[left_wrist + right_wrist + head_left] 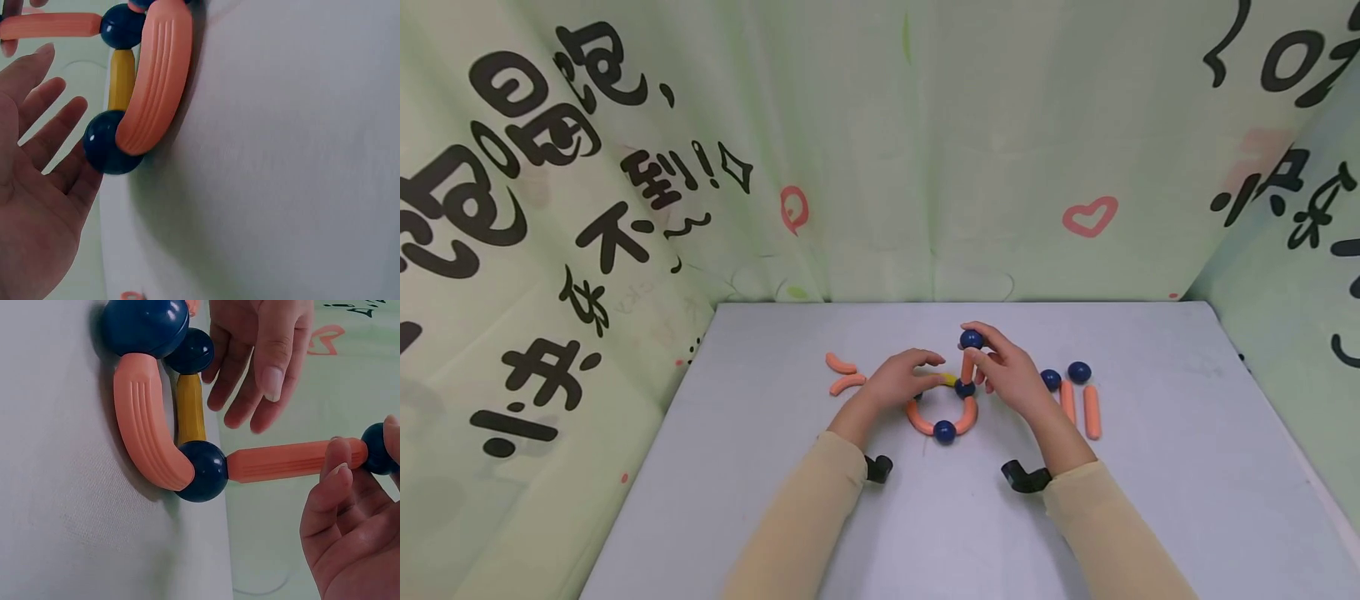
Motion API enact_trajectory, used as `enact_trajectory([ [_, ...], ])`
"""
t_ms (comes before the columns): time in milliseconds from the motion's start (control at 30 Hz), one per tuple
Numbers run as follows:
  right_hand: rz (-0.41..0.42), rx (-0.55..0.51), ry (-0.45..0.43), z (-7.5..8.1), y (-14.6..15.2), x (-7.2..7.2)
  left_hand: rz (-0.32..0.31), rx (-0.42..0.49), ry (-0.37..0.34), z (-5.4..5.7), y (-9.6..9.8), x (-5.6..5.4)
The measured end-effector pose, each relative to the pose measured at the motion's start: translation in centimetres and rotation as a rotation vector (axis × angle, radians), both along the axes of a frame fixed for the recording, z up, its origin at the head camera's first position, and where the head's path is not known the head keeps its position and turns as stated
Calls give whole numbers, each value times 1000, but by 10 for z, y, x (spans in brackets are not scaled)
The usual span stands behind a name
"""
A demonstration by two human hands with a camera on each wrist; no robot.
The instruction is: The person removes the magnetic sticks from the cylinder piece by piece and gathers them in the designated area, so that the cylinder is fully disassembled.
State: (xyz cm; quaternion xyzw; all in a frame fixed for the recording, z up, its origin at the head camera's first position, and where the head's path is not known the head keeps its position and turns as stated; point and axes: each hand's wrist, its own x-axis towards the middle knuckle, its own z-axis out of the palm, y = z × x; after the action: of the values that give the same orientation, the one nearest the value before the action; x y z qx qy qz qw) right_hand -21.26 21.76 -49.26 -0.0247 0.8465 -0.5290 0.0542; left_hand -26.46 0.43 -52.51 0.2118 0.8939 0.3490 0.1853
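Observation:
A ring of magnetic building pieces lies on the table: curved orange sticks (pixel 968 415), a yellow stick (pixel 190 409) and blue balls (pixel 944 432) at the joints. From the ring's right ball (pixel 203 472) a straight orange stick (pixel 967 365) stands upright, topped by another blue ball (pixel 971 338). My right hand (pixel 1011 375) pinches this stick near its upper end, fingers also at the top ball. On the ring's left side, my left hand (pixel 901 379) has its fingers loosely extended, right beside the left ball (pixel 103 142) in the left wrist view.
Two curved orange sticks (pixel 847 382) lie left of the ring. To the right are two loose blue balls (pixel 1079 372) and two straight orange sticks (pixel 1092 412). A printed curtain (pixel 970 167) hangs behind the white table (pixel 955 533). Black pieces (pixel 1026 477) show at both wrists.

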Motion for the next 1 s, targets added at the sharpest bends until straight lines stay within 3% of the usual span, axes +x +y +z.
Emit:
enact_trajectory([
  [167, 3, 5, 5, 0, 0, 0, -3, 10, -18, -7, 11, 3],
  [400, 1, -8, -1, 0, 0, 0, -42, -26, 31, -14, 26, 4],
  [533, 2, -4, 3, 0, 0, -1, -51, -60, 50, -14, 32, 3],
  [767, 6, -13, 23, -1, 0, -2, -48, -38, -3, -8, 39, 5],
  [1000, 16, -22, 32, 2, 0, -2, -37, -104, 44, -8, 42, 6],
])
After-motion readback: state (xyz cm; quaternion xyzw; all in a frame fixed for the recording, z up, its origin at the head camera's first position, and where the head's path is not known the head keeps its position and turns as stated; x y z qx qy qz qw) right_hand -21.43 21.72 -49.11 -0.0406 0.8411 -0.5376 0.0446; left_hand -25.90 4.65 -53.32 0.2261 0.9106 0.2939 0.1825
